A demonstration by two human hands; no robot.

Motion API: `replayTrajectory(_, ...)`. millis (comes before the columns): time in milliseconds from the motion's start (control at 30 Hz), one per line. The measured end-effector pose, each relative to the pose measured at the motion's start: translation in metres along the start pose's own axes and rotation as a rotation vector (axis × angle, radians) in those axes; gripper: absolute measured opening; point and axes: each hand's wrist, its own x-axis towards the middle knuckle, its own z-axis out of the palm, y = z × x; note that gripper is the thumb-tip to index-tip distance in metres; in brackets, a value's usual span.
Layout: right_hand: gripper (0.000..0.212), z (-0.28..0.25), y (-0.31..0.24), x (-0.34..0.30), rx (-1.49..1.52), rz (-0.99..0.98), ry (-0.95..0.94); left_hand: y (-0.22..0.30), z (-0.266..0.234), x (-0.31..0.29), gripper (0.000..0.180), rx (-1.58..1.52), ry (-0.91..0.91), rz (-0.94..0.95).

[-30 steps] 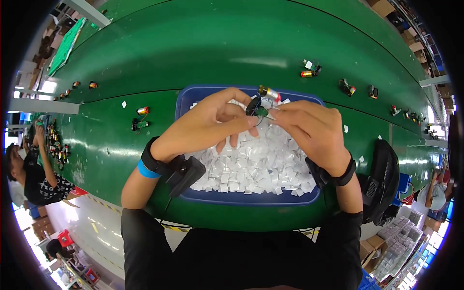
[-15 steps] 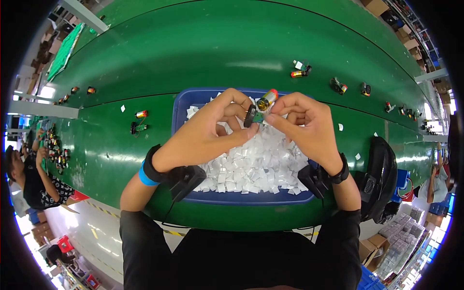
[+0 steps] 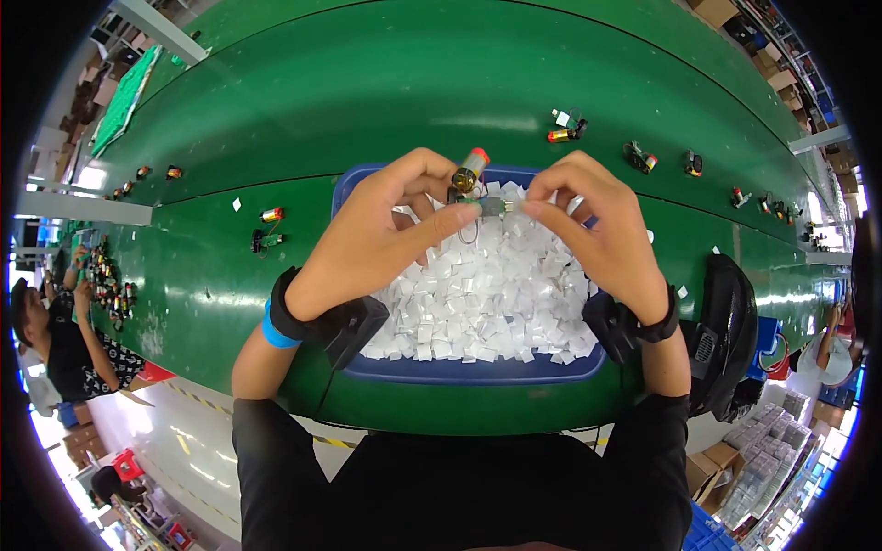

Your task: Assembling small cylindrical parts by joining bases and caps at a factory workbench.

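Over the tray, my left hand (image 3: 390,216) pinches a small circuit board (image 3: 493,207) between thumb and fingers. A cylindrical battery cell (image 3: 472,169), yellow and dark with a red end, stands tilted above the board, and a thin wire loops below it. To the right, my right hand (image 3: 593,207) has thumb and forefinger brought together close to the board's metal connector end. Whatever those fingertips hold, if anything, is too small to make out. Beneath both hands lies a blue tray (image 3: 478,375) heaped with small white slips (image 3: 487,303).
Similar battery-and-board pieces lie on the green table (image 3: 367,110): one at left (image 3: 269,230), one beyond the tray (image 3: 567,129), several at right. A black bag (image 3: 726,335) rests at the right edge. A co-worker (image 3: 69,331) handles a pile of parts at far left.
The circuit board has turned, so its connector end now points right, and the battery has shifted left with it. My right hand has drawn away a little to the right.
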Motion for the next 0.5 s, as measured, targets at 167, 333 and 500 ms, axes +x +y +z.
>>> replayTrajectory(167,0.03,-0.001,-0.007,-0.001,-0.344,-0.14,0.048,-0.006,0.005,-0.001,0.03,0.111,0.008,0.057)
replayTrajectory(333,0.032,0.007,-0.003,0.002,-0.311,-0.339,0.099,-0.009,0.012,-0.003,0.03,0.239,-0.039,0.14)
replayTrajectory(500,0.032,0.014,0.005,0.001,-0.341,-0.587,0.095,0.001,0.018,-0.006,0.026,0.349,-0.037,0.132)
